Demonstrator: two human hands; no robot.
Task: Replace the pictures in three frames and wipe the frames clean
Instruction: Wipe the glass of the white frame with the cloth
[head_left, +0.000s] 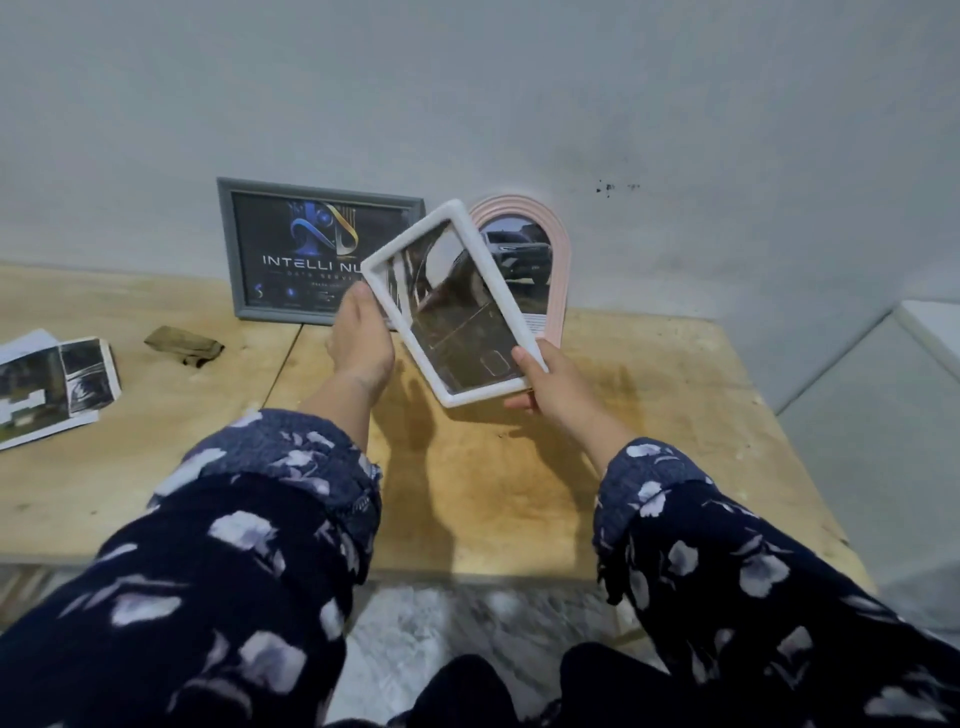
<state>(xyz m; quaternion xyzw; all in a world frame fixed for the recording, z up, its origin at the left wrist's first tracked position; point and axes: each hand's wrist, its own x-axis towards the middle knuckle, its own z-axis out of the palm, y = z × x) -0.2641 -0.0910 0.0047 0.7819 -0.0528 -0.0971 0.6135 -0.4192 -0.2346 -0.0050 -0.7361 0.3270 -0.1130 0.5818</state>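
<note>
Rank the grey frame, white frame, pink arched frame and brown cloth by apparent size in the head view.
1. grey frame
2. white frame, though nearer the camera, so unsure against grey
3. pink arched frame, partly hidden
4. brown cloth

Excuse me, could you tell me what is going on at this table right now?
A person holds a white frame tilted above the wooden table, the left hand at its upper-left edge and the right hand gripping its lower corner. A grey frame and a pink arched frame lean against the wall behind. Loose prints and a folded cloth lie to the left.
</note>
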